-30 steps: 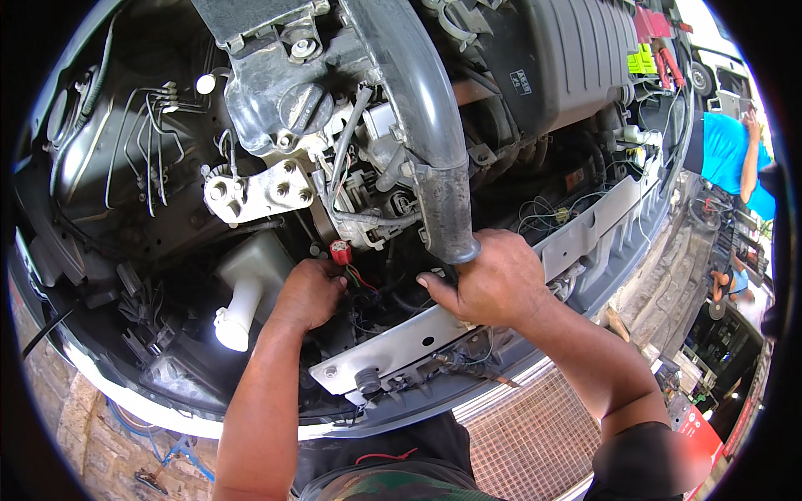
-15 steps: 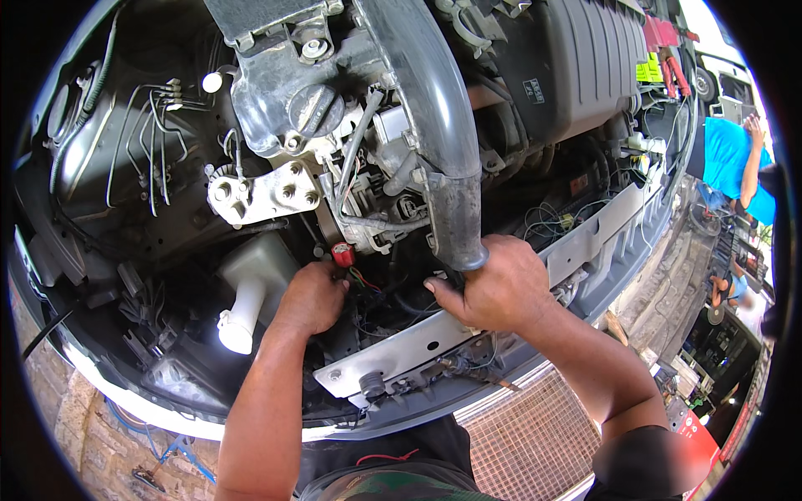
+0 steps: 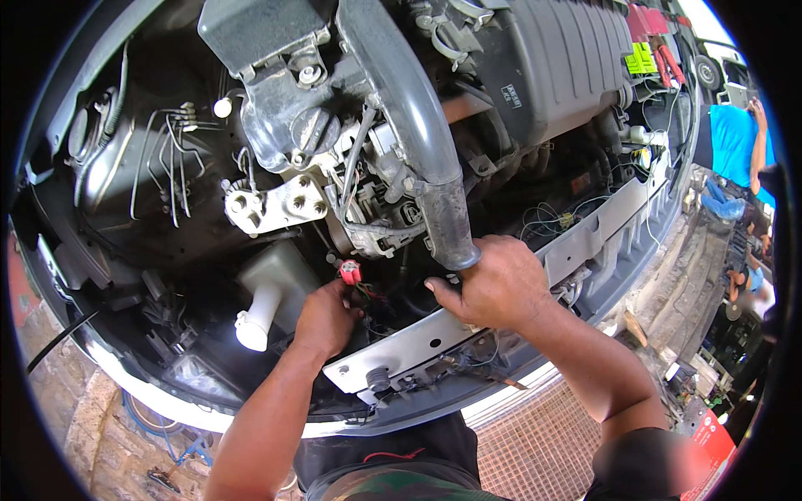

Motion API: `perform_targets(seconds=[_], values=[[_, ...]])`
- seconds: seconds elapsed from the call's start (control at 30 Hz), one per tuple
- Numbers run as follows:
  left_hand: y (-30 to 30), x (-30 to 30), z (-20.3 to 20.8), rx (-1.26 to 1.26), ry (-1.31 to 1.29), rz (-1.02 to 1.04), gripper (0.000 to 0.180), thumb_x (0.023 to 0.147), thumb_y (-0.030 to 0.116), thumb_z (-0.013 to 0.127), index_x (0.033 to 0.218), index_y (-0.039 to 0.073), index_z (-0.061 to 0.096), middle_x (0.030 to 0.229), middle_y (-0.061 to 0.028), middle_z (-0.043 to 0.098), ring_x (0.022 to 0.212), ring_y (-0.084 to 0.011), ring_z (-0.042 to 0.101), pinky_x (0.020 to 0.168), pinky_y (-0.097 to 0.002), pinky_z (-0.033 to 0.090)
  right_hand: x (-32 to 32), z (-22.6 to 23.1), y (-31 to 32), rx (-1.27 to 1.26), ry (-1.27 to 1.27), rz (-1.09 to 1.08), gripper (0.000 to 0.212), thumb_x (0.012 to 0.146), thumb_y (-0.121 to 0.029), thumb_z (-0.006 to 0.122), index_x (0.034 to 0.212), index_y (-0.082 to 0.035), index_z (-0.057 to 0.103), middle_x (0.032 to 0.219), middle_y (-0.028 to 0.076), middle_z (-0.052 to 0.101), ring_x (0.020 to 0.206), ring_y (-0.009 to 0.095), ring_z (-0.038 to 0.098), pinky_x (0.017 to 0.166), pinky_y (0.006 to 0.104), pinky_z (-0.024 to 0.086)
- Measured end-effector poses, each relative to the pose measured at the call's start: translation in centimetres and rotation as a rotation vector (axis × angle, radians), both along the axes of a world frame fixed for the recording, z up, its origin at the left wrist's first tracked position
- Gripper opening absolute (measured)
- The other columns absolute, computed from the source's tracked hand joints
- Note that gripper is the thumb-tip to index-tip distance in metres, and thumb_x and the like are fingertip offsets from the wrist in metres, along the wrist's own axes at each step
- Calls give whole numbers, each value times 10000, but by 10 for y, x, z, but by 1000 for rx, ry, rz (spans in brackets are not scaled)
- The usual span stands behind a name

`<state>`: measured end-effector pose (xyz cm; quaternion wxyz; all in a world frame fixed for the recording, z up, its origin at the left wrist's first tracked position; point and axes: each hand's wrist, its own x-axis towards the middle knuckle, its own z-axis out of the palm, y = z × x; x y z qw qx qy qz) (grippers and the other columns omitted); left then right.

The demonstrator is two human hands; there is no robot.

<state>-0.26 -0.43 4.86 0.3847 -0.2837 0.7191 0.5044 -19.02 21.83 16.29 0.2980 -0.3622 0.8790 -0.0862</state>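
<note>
An engine bay lies open in front of me. My left hand [image 3: 328, 319] is closed at a small red wire connector [image 3: 351, 271], whose socketed face shows above the fingertips. Thin coloured wires trail from it into the dark gap. My right hand [image 3: 504, 285] is against the lower end of a thick black air intake pipe [image 3: 447, 213]. Its thumb sticks out to the left, while the other fingers are hidden behind and under the pipe's rim. Beside my left hand stands a white fluid reservoir [image 3: 266, 301] with a capped neck.
A grey metal crossmember [image 3: 401, 355] runs along the bay's front edge, below both hands. The engine cover with its round oil cap [image 3: 315, 131] and a metal bracket [image 3: 271, 207] are farther in. A ribbed black box [image 3: 572, 67] fills the far right. Another person in blue [image 3: 735, 146] is beyond.
The view has shifted slightly, so most of the bay sits farther right and lower. The red connector has tilted with my left hand and shows more of its face. My right hand stays by the pipe end.
</note>
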Motion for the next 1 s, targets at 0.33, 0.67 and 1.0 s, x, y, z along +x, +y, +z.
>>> perform_targets(seconds=[0.33,0.67,1.0], values=[[-5,-2,11,-59,-27,-165,228,939,40,764,1158,87,808,1025,-130,825,939,-279,784,867,-405,596,3,-4,5,-7,28,-2,483,946,-523,728,939,-44,790,822,172,738,802,388,745,778,496,600],[-8,-20,-8,-37,117,-411,273,963,141,739,1227,173,799,1008,-197,802,977,-437,746,870,-487,586,7,-1,2,-17,39,-33,452,970,-507,721,960,-62,796,832,169,746,802,401,737,764,510,597],[-7,-50,18,-20,2,-400,827,965,768,660,975,-50,782,888,-294,762,957,-482,748,872,-529,568,18,30,19,-360,46,9,222,895,-255,829,979,-67,746,862,130,723,831,377,712,739,480,556]])
